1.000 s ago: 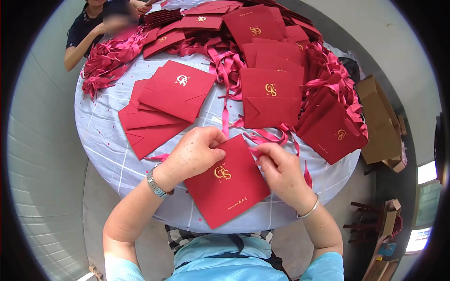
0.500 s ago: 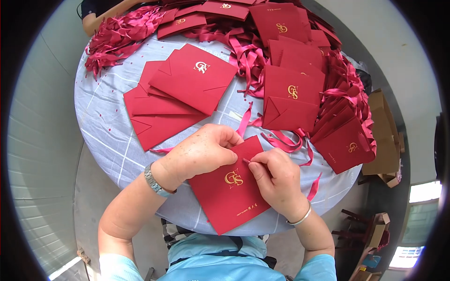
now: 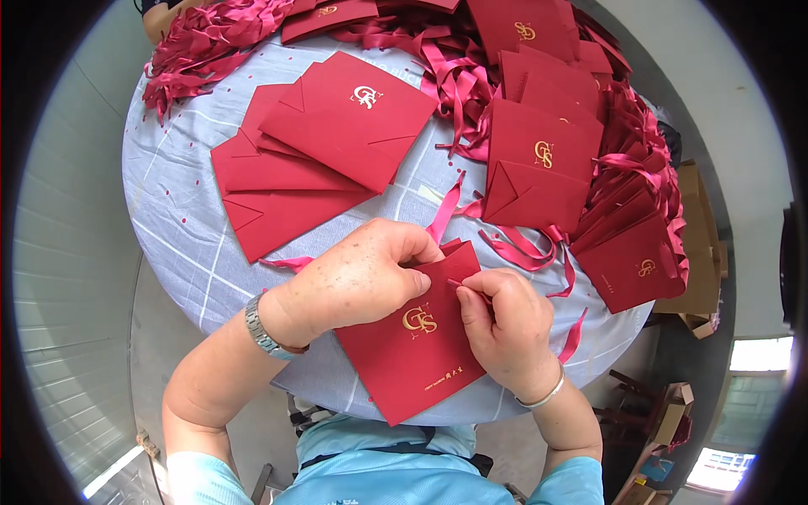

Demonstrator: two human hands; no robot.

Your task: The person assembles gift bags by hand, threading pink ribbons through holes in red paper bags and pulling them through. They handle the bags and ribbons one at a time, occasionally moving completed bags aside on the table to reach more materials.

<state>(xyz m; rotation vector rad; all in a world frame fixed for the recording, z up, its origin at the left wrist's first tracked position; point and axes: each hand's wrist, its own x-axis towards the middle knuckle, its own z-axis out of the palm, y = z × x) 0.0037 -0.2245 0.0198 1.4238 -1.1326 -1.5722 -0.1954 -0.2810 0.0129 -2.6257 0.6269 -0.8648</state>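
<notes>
A dark red paper bag (image 3: pixel 412 353) with a gold logo lies flat at the near edge of the round table (image 3: pixel 181 227). My left hand (image 3: pixel 358 278) presses on the bag's upper left corner, fingers curled over its top edge. My right hand (image 3: pixel 501 324) pinches the end of a red ribbon (image 3: pixel 465 288) against the bag's upper right part. More of that ribbon (image 3: pixel 522 251) trails off to the right across the cloth.
A fan of flat red bags (image 3: pixel 311 160) lies left of centre, and stacked bags (image 3: pixel 547 160) with tangled ribbons (image 3: pixel 459 76) fill the far and right side. A heap of ribbon bows (image 3: pixel 202 42) sits far left. Cardboard boxes (image 3: pixel 699 244) stand on the floor to the right.
Both hands closed in on the bag's top edge; my right hand moved left onto the bag with the ribbon end. The view dropped, so the person at the far side left the frame.
</notes>
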